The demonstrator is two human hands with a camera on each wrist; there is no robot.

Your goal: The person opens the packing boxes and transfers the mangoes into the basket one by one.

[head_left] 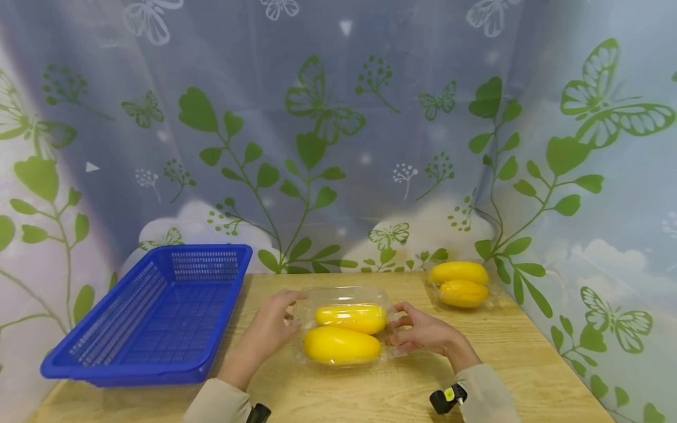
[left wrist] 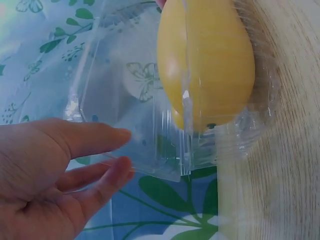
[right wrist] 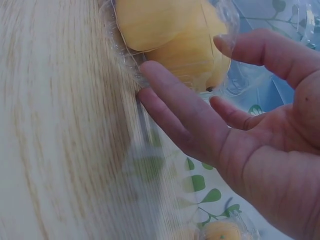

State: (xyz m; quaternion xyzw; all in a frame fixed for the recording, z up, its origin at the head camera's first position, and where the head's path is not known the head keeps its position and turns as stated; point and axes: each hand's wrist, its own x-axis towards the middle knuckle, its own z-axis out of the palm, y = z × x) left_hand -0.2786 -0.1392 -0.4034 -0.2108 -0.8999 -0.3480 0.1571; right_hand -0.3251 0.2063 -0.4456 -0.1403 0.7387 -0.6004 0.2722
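Note:
A clear plastic clamshell box (head_left: pixel 346 292) stands on the table with two smooth yellow oval fruits in it, a front fruit (head_left: pixel 342 345) and a rear fruit (head_left: pixel 351 318). Its lid half (left wrist: pixel 120 95) stands raised at the back. My left hand (head_left: pixel 272 326) is at the box's left side, thumb and fingers apart around the lid's edge; whether they touch it I cannot tell. At the right side is my right hand (head_left: pixel 420 332), its fingers extended along the wall. In the right wrist view, these fingertips (right wrist: pixel 152 72) lie against or very near the plastic.
A blue plastic basket (head_left: pixel 211 317) with slotted walls stands on the left of the wooden table (head_left: pixel 402 390). Another clear box with two yellow fruits (head_left: pixel 459 272) sits at the back right. A patterned curtain (head_left: pixel 338 176) hangs behind the table.

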